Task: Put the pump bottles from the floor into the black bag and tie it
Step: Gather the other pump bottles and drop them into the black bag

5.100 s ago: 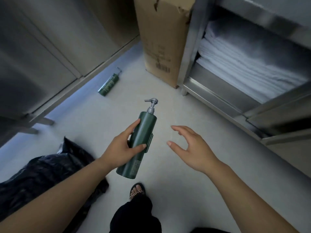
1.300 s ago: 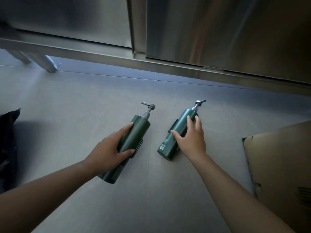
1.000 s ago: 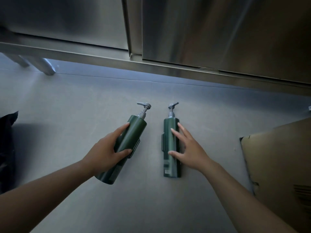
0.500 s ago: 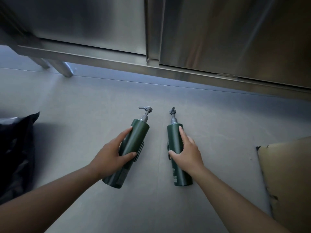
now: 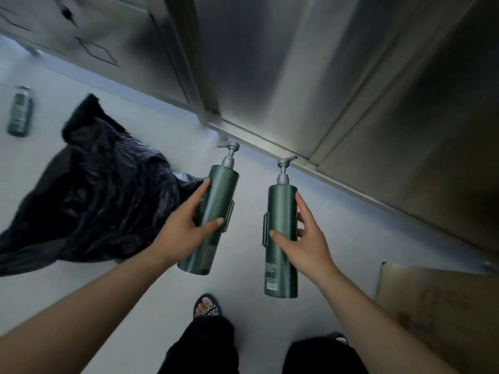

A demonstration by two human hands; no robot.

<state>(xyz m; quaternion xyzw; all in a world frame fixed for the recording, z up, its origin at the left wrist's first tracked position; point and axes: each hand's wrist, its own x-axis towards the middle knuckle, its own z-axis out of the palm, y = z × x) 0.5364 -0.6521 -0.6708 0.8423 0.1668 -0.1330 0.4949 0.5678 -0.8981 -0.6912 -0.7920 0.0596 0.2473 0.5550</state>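
Observation:
My left hand [image 5: 186, 228] grips a dark green pump bottle [image 5: 216, 206] around its middle, held above the floor with its grey pump pointing away from me. My right hand [image 5: 305, 238] holds a second green pump bottle [image 5: 280, 255] the same way, thumb on its front and fingers behind. The crumpled black bag [image 5: 97, 201] lies on the floor just left of my left hand, and its opening cannot be made out. A third green bottle [image 5: 20, 112] lies on the floor at the far left, beyond the bag.
Stainless steel cabinets [image 5: 297, 76] run along the far side, their base rail close behind the pumps. A brown cardboard box [image 5: 437, 306] sits at lower right. My sandalled foot [image 5: 206, 306] and dark trouser legs are below the bottles on the pale floor [image 5: 129, 306].
Both bottles have come up off the floor in my hands. The view has swung left, bringing the black bag and a third bottle into sight.

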